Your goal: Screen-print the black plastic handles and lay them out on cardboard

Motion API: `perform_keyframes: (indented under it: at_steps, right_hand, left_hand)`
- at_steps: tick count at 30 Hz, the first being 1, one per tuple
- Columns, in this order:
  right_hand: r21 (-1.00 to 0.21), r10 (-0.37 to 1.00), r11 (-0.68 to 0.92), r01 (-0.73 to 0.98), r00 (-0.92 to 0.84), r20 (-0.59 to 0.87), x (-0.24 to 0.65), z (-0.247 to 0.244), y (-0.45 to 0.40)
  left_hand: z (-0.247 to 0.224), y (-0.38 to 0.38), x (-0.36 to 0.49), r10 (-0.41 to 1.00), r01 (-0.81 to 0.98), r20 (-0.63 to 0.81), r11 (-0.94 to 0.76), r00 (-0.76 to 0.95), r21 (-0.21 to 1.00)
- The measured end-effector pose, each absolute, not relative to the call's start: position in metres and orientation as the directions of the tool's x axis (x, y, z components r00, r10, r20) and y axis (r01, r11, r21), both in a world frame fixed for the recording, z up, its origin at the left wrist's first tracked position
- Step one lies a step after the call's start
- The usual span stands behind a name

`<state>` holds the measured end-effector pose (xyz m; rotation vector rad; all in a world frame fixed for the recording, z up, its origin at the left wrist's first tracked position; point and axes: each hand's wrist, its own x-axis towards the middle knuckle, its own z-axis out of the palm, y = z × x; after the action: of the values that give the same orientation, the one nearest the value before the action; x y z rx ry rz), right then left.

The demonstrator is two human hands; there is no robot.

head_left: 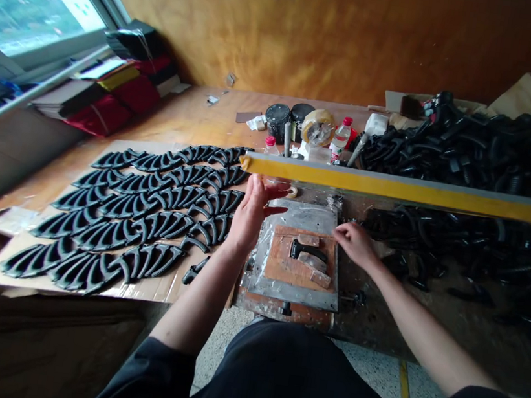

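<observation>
My left hand (249,215) is raised left of a grey metal plate (302,214), its fingers apart. Its fingertips are just under the left end of a long yellow-and-grey bar (394,188); whether they touch is unclear. On the plate lies a brown board (278,259) with small blocks (314,276) around a black curved handle (305,250) bearing small light marks. My right hand (355,242) is at the plate's right edge, fingers pinched together; anything between them is too small to make out.
Rows of black curved handles (121,216) cover cardboard on the left. A heap of black parts (448,151) fills the right. Behind the bar stand dark tubs (276,121), a tape roll (318,127) and a red-capped bottle (340,140). Folders (122,95) lie by the window.
</observation>
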<state>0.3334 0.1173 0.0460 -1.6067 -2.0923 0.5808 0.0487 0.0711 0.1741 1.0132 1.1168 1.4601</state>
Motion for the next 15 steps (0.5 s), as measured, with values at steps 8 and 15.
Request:
perform_keyframes:
  at_steps: [8,15]
  right_hand:
    - [-0.359,0.903,0.413,0.837,-0.428,0.043,0.236,0.053,0.032]
    - [-0.405,0.913,0.390,0.827,-0.405,0.051,0.315,0.050,0.063]
  left_hand:
    - [0.080,-0.012,0.098,0.757,-0.304,-0.621,0.651,0.203,0.695]
    - [0.044,-0.041,0.011,0.710,-0.351,-0.634,0.534,-0.308,0.769]
